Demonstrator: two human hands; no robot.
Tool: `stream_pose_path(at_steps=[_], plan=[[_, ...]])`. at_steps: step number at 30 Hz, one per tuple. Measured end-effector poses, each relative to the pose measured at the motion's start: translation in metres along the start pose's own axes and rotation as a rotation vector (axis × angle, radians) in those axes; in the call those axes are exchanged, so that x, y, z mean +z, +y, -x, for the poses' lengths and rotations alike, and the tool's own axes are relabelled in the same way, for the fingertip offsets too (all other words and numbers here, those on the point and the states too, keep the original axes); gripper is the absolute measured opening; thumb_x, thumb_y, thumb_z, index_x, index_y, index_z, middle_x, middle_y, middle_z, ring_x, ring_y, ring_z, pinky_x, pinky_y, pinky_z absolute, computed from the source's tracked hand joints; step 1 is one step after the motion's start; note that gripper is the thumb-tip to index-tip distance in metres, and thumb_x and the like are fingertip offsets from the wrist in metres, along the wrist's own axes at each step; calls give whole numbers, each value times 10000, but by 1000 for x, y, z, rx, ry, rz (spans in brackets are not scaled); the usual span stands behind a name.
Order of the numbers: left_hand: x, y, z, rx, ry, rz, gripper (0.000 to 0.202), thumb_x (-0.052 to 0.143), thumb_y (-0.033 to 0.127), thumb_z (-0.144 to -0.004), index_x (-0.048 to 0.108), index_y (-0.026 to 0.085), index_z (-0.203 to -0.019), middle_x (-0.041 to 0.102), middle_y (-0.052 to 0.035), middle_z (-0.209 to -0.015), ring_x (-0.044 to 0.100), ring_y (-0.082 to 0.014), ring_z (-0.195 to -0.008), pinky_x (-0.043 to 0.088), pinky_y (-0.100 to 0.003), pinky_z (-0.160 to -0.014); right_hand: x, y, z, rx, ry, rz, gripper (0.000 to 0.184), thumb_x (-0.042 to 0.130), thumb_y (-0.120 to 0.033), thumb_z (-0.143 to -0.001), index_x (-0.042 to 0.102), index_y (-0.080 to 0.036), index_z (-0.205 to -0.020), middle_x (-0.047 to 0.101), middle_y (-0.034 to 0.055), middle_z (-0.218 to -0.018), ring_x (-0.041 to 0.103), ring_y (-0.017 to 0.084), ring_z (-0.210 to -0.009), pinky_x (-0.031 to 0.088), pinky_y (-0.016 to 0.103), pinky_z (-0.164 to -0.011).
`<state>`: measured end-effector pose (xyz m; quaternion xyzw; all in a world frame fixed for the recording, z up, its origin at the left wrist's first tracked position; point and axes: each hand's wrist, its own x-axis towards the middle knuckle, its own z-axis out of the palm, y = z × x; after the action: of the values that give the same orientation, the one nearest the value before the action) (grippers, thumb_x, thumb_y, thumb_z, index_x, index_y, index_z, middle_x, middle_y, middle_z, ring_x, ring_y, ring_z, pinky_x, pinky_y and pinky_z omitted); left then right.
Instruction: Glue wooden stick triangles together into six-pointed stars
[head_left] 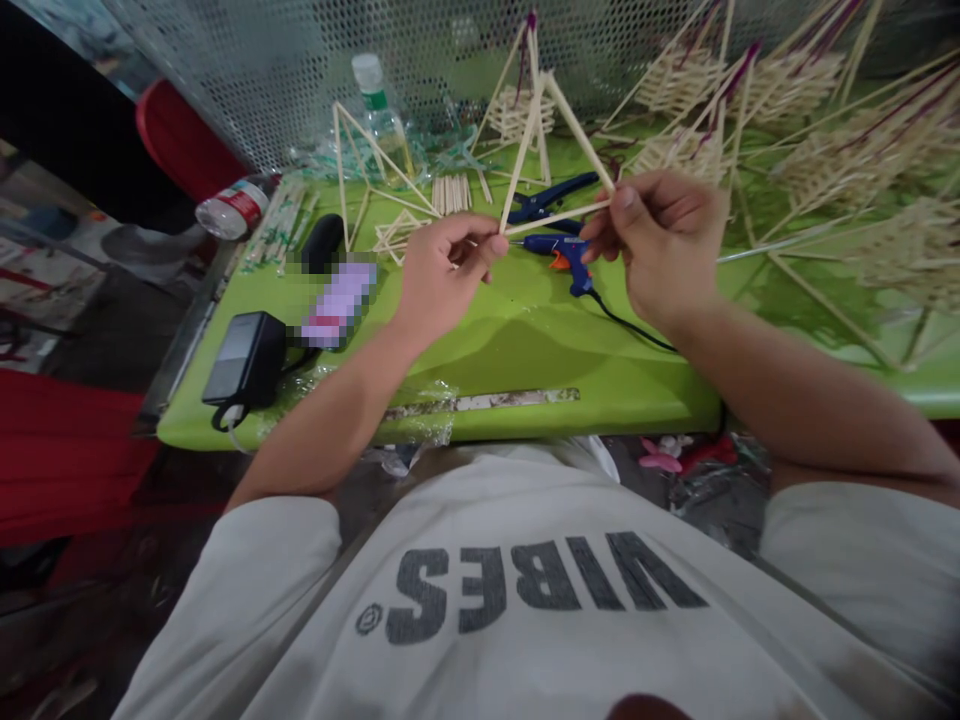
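Between my two hands is a triangle of thin wooden sticks [523,150], raised above the green table [517,345]. My left hand [450,262] pinches its lower left corner. The lower right corner is pinched in my right hand [664,235]; some of those fingers are hidden behind the palm. Below the triangle lies a blue glue gun [574,258] with an orange trigger and a black cord. Dark blue pliers [559,198] rest just behind it. Left of my left hand stands another stick frame [339,165], near a small stack of sticks [451,194].
Several stick structures with purple thread [847,150] crowd the right side. At the back left stands a clear bottle [386,125]; another bottle [234,207] lies at the edge. A black power bank [245,360], a phone [341,300] and a metal strip [487,402] are nearer.
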<state>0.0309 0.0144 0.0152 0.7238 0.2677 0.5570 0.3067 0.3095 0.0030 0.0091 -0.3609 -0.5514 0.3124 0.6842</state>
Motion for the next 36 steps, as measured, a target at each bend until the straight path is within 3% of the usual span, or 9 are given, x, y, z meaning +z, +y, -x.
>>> stream_pose_path(at_steps=[6,11,15,21,26,29,33,36], plan=[[0,-4,-4,-119,-32,224,554,971,870,-1040,985,327,-1147,886,-24,-1004,720,-136,-706,645,-341,-710,1,2,4,17,-73,-40,572,1094,-835,-924,858,-314,-924,851,-7,-745,659,163,-517,481,388,-494],[1,-11,-2,-232,28,267,324,850,644,-1237,944,343,-1159,876,5,-1064,669,-111,-729,614,-330,-751,0,-9,11,121,-264,3,610,1102,-835,-912,877,-268,-918,871,51,-776,718,176,-526,582,365,-485],[-3,-10,-2,-289,-2,340,318,868,583,-1241,917,315,-1076,870,-3,-1069,666,-109,-752,631,-331,-778,0,-17,14,149,-369,17,567,1076,-808,-963,879,-279,-907,866,43,-781,745,179,-559,665,358,-532],[-2,-6,-4,-260,1,399,291,938,573,-1197,926,311,-1072,821,15,-966,653,-98,-737,617,-309,-753,2,-23,17,121,-377,47,526,1047,-809,-999,900,-318,-885,875,36,-795,747,189,-570,679,384,-532],[1,-5,-3,-282,25,300,364,857,590,-1246,887,288,-1044,789,18,-938,665,-104,-736,623,-324,-768,2,-21,16,126,-377,51,583,1058,-848,-960,877,-301,-868,860,41,-767,733,189,-547,670,375,-506],[0,-7,-3,-252,19,333,410,917,681,-1175,909,294,-1040,790,18,-921,673,-110,-741,624,-325,-759,2,-20,15,113,-381,56,601,1053,-871,-950,879,-301,-872,853,30,-745,720,185,-536,675,371,-506],[0,-13,-6,-158,0,391,558,982,877,-982,948,322,-1030,707,33,-803,663,-117,-711,609,-320,-721,1,-24,17,133,-385,77,627,1044,-885,-953,874,-284,-893,859,47,-768,728,187,-557,692,372,-528],[4,-19,-8,-80,14,434,576,1022,907,-909,967,341,-1000,682,35,-768,665,-112,-693,594,-305,-691,0,-27,18,152,-410,85,664,1043,-911,-933,865,-272,-909,854,61,-786,743,187,-580,701,371,-550]])
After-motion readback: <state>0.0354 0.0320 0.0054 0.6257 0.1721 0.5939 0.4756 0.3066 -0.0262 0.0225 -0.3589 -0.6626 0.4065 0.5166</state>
